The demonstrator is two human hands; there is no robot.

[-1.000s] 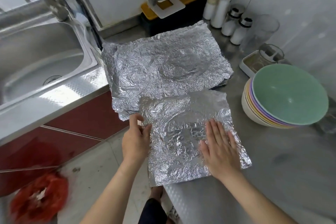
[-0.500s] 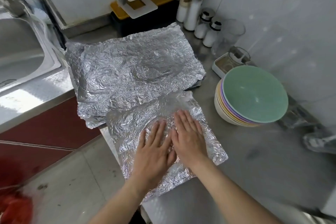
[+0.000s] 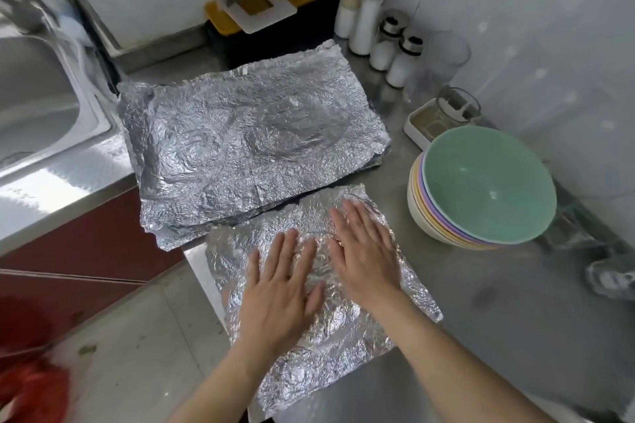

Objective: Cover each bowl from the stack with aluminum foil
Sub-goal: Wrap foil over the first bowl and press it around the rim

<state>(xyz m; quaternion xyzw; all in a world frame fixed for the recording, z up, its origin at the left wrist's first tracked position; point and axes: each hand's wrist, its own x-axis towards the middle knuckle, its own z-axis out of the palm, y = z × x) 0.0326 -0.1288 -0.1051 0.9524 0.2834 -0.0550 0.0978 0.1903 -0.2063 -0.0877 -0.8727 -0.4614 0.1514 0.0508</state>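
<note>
Lying flat under left hand (image 3: 280, 288) and right hand (image 3: 364, 256): foil sheet (image 3: 347, 330).

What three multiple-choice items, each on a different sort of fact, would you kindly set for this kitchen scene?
1. Where does the stack of bowls stand?
A) to the right of the small foil sheet
B) to the left of it
C) on top of it

2. What colour is the inside of the top bowl?
A) red
B) green
C) black

3. How do the left hand and right hand lie?
A) gripping a bowl
B) curled into fists
C) flat on the small foil sheet, fingers straight

Answers:
1 A: the stack sits on the counter on the person's right of the sheet.
2 B: its pale green inside faces the camera.
3 C: both palms press the sheet and hold nothing.
</note>
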